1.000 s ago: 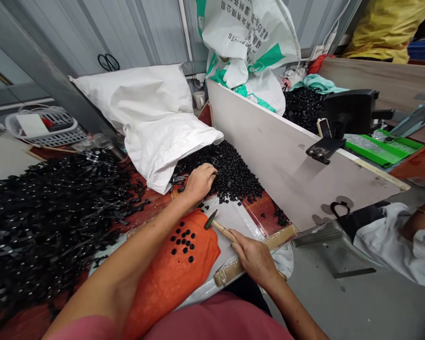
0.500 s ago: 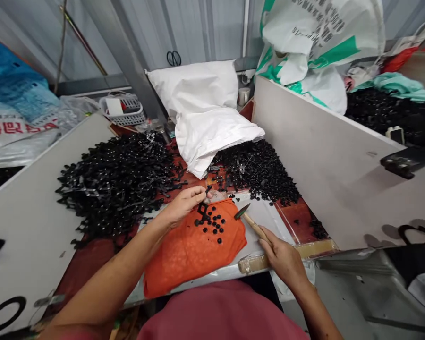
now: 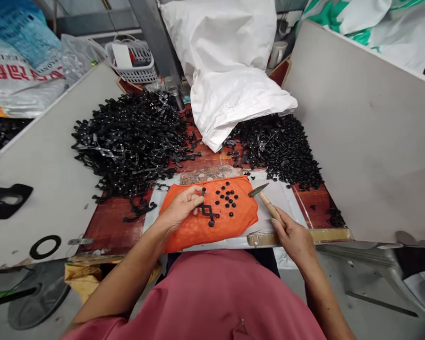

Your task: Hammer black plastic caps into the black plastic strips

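Observation:
Between the fingers of my left hand (image 3: 180, 206) is a black scissor-type linkage piece (image 3: 207, 208), its crossed links hanging over an orange cloth (image 3: 191, 236). Several small round black caps (image 3: 227, 199) lie scattered on the cloth, to the right of the piece. My right hand (image 3: 295, 238) is closed around the wooden handle of a small hammer (image 3: 268, 205). The hammer's dark, pointed head is at the right edge of the cloth, beside the caps. Beneath the cloth is a pale sheet (image 3: 283, 203) on the red tabletop.
Black linkage pieces form a large heap (image 3: 134, 137) on the left. A heap of small black parts (image 3: 283, 146) lies on the right, partly under a white sack (image 3: 230, 61). Grey panels (image 3: 361, 127) wall both sides. Behind are a plastic basket (image 3: 138, 75) and a mug (image 3: 277, 54).
My view has tilted downward. The linkage piece in my left hand now sits left of the caps, away from them. My right hand still holds the hammer.

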Tool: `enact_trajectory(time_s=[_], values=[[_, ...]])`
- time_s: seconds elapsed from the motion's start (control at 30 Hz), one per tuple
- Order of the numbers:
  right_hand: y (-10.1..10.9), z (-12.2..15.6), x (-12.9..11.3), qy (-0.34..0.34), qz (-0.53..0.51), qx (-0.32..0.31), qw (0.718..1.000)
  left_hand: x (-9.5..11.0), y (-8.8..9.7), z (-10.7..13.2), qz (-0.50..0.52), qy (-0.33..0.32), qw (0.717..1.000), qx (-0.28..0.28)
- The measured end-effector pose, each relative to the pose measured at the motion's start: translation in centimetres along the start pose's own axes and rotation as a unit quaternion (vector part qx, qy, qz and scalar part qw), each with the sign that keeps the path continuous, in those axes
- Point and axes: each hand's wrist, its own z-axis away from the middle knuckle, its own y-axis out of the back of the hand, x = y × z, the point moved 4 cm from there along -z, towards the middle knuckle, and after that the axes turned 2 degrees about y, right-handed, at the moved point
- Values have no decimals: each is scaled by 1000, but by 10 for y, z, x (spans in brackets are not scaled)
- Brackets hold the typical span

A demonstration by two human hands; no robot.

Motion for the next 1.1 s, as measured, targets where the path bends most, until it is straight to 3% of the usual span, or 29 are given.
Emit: enact_trajectory(time_s=[0.1, 0.2, 0.3, 0.4, 0.53, 0.67, 0.87, 0.93, 1.1], values=[[0, 0, 1, -3, 8, 1, 1000, -4, 14, 6, -194, -29, 977, 81], [0, 0, 1, -5, 8, -6, 1000, 4, 29, 20, -431, -118, 879, 164], [0, -1, 1, -10, 12, -10, 1000, 7, 27, 34, -542, -213, 805, 116], [-1, -2, 1, -16, 17, -14, 1000, 0, 12, 39, -583, -254, 771, 31], [-1, 0, 0, -16, 16, -6, 1000, -8, -8, 33, -627, -277, 729, 7], [0, 1, -3, -12, 11, -6, 1000, -3, -6, 28, -613, -290, 735, -15], [0, 1, -2, -10, 22, 7, 1000, 8, 12, 26, -509, -259, 821, 19], [-1, 1, -1, -6, 24, 12, 1000, 5, 13, 24, -513, -249, 821, 35], [-1, 1, -1, -8, 29, 10, 999, 1, 23, 27, -568, -256, 778, 81]])
